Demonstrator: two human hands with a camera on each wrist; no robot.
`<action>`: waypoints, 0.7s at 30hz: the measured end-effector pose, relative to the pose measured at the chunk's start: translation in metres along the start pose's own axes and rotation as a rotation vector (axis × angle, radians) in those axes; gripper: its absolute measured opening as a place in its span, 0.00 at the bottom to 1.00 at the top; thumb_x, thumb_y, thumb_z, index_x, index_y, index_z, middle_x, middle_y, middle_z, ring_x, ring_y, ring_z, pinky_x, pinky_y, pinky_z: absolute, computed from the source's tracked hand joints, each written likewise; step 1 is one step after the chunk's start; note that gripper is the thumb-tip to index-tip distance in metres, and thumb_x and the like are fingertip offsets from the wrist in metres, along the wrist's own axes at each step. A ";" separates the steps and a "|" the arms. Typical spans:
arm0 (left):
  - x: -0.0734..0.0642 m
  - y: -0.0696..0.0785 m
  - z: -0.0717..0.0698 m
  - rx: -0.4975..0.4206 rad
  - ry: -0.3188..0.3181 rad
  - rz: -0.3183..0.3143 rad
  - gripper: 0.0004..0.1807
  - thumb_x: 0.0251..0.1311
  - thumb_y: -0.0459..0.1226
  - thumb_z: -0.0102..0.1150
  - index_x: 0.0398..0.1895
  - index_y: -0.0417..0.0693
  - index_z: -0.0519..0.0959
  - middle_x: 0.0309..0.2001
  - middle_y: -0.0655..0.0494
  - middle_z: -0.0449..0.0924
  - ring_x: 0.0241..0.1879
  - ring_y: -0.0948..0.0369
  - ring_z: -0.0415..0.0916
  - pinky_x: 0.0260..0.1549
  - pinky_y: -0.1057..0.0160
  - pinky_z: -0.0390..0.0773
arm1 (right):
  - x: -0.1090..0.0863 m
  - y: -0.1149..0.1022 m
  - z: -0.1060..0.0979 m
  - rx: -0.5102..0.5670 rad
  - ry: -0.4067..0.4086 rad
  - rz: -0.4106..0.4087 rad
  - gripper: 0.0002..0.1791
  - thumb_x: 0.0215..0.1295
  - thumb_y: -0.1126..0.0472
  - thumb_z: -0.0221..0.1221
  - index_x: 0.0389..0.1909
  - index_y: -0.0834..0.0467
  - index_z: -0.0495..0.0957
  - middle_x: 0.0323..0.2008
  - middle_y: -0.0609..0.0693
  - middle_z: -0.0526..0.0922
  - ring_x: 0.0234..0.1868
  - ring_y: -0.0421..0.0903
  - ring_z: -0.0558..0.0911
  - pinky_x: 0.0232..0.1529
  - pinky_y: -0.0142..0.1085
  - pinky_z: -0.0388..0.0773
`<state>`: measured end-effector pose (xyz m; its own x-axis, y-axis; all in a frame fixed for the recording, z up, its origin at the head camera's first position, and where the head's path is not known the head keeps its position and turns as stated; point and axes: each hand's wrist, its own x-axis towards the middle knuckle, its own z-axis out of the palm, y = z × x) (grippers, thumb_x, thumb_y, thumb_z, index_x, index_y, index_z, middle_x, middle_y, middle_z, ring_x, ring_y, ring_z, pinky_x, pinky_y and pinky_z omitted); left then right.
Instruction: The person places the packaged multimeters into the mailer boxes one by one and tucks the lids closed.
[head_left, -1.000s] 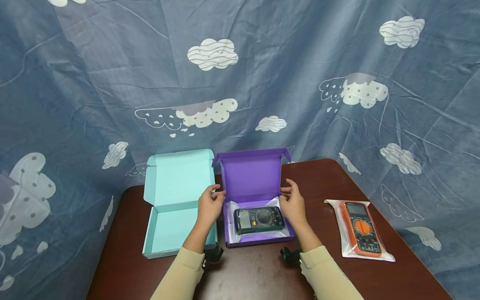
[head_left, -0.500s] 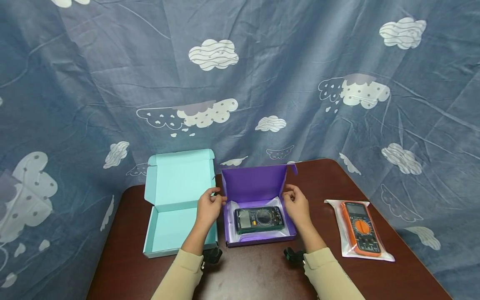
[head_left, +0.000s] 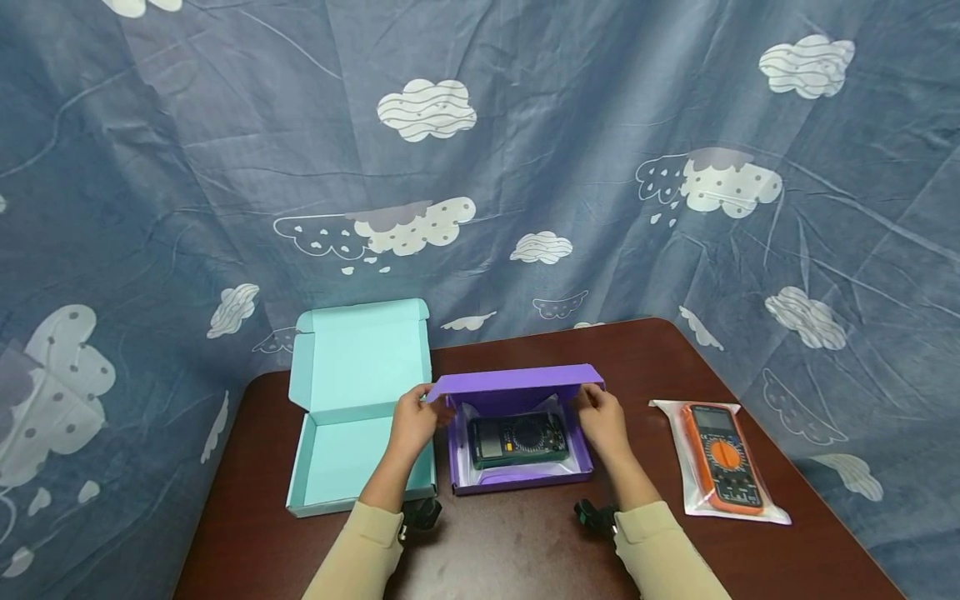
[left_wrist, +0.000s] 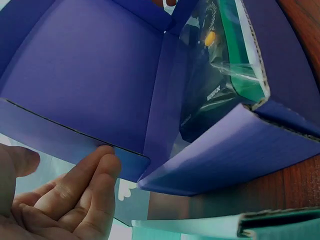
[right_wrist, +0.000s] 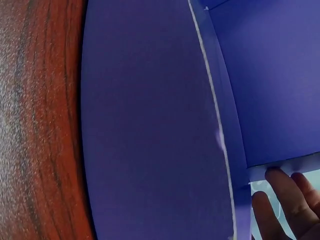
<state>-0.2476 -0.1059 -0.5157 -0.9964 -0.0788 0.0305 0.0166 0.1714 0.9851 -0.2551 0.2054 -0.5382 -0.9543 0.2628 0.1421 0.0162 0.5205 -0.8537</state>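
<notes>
In the head view a purple cardboard box (head_left: 517,481) lies in the middle, its lid (head_left: 513,381) tipped partway forward. Inside rests a dark multimeter (head_left: 519,440) in a clear plastic bag. My left hand (head_left: 411,423) is at the lid's left side; in the left wrist view its fingertips (left_wrist: 106,159) touch the side flap (left_wrist: 65,135) from outside, the thumb apart. On the other side my right hand (head_left: 602,423) has its fingertips (right_wrist: 280,180) against the right flap (right_wrist: 295,164). The right thumb is hidden in the right wrist view.
A mint-green box (head_left: 360,454) stands with its lid up, close against the purple box's left side. To the right an orange multimeter (head_left: 723,457) lies in a clear bag on the brown table (head_left: 517,550). A blue cloud-print curtain (head_left: 480,167) hangs behind.
The purple lid has swung from upright toward me, now partly over the dark multimeter. The right hand has shifted slightly right. The left hand has lowered slightly. The other things have stayed put.
</notes>
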 end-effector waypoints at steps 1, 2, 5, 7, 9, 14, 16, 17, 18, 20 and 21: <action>0.000 -0.001 0.000 -0.015 -0.006 -0.008 0.14 0.73 0.31 0.54 0.53 0.27 0.79 0.29 0.36 0.86 0.33 0.37 0.86 0.34 0.47 0.86 | 0.000 0.001 -0.001 0.006 -0.003 0.000 0.13 0.75 0.62 0.54 0.38 0.68 0.81 0.29 0.58 0.81 0.30 0.50 0.76 0.33 0.40 0.72; 0.000 -0.001 0.000 -0.020 -0.009 -0.015 0.15 0.74 0.32 0.54 0.53 0.27 0.79 0.29 0.36 0.86 0.34 0.37 0.86 0.34 0.47 0.86 | 0.000 0.003 -0.001 0.007 -0.006 0.000 0.13 0.75 0.63 0.54 0.36 0.68 0.80 0.28 0.57 0.79 0.29 0.49 0.75 0.31 0.39 0.72; 0.000 -0.002 -0.001 0.005 -0.014 -0.019 0.19 0.76 0.38 0.55 0.53 0.27 0.80 0.28 0.38 0.86 0.32 0.40 0.86 0.32 0.50 0.86 | 0.000 0.007 -0.004 0.021 -0.026 -0.013 0.13 0.73 0.65 0.52 0.36 0.71 0.79 0.29 0.59 0.80 0.29 0.48 0.73 0.31 0.39 0.73; 0.000 -0.002 -0.002 0.033 -0.020 -0.019 0.23 0.77 0.44 0.55 0.52 0.28 0.82 0.27 0.41 0.86 0.29 0.45 0.87 0.31 0.52 0.86 | 0.001 0.009 -0.006 0.029 -0.034 -0.041 0.13 0.71 0.66 0.52 0.39 0.73 0.81 0.32 0.61 0.82 0.30 0.48 0.74 0.34 0.41 0.75; 0.000 -0.003 -0.004 0.071 -0.030 -0.021 0.26 0.76 0.49 0.54 0.49 0.30 0.84 0.26 0.44 0.86 0.27 0.51 0.86 0.29 0.53 0.84 | 0.002 0.011 -0.009 0.029 -0.049 -0.067 0.14 0.71 0.65 0.51 0.37 0.74 0.80 0.31 0.62 0.82 0.31 0.49 0.73 0.36 0.43 0.75; 0.001 -0.005 -0.008 0.076 -0.078 -0.051 0.27 0.76 0.51 0.54 0.48 0.33 0.86 0.27 0.46 0.87 0.26 0.55 0.85 0.28 0.56 0.83 | 0.006 0.016 -0.014 0.015 -0.101 -0.099 0.22 0.78 0.57 0.51 0.43 0.74 0.83 0.42 0.65 0.86 0.41 0.49 0.81 0.46 0.41 0.77; 0.001 -0.007 -0.009 0.083 -0.093 -0.061 0.26 0.76 0.51 0.55 0.49 0.33 0.86 0.29 0.45 0.87 0.26 0.55 0.84 0.28 0.56 0.83 | 0.007 0.017 -0.016 0.041 -0.129 -0.059 0.26 0.80 0.52 0.51 0.45 0.73 0.85 0.48 0.64 0.86 0.45 0.47 0.81 0.48 0.37 0.77; 0.002 -0.008 -0.010 0.093 -0.099 -0.062 0.26 0.75 0.51 0.55 0.49 0.34 0.86 0.31 0.45 0.87 0.27 0.55 0.83 0.29 0.56 0.82 | 0.008 0.017 -0.016 0.067 -0.148 -0.021 0.28 0.80 0.49 0.51 0.43 0.72 0.85 0.46 0.62 0.87 0.44 0.46 0.81 0.45 0.36 0.76; 0.002 -0.008 -0.011 0.099 -0.105 -0.065 0.25 0.75 0.50 0.56 0.49 0.34 0.87 0.33 0.45 0.87 0.29 0.54 0.83 0.31 0.56 0.83 | 0.008 0.017 -0.016 0.096 -0.163 0.014 0.29 0.80 0.47 0.51 0.42 0.71 0.86 0.45 0.61 0.87 0.42 0.45 0.80 0.43 0.35 0.76; 0.003 -0.011 -0.012 0.115 -0.121 -0.067 0.25 0.75 0.50 0.56 0.51 0.35 0.86 0.40 0.46 0.88 0.37 0.53 0.83 0.36 0.54 0.83 | 0.008 0.017 -0.016 0.158 -0.189 0.070 0.30 0.79 0.45 0.52 0.39 0.69 0.86 0.39 0.57 0.88 0.38 0.43 0.79 0.38 0.34 0.75; 0.003 -0.012 -0.012 0.115 -0.128 -0.076 0.24 0.75 0.50 0.56 0.51 0.36 0.86 0.42 0.45 0.88 0.41 0.52 0.83 0.39 0.53 0.82 | 0.008 0.017 -0.016 0.187 -0.197 0.087 0.30 0.79 0.45 0.52 0.38 0.70 0.86 0.36 0.55 0.87 0.36 0.43 0.78 0.35 0.35 0.75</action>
<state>-0.2497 -0.1200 -0.5251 -0.9969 0.0290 -0.0726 -0.0616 0.2812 0.9577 -0.2578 0.2299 -0.5437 -0.9916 0.1276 -0.0201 0.0628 0.3394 -0.9385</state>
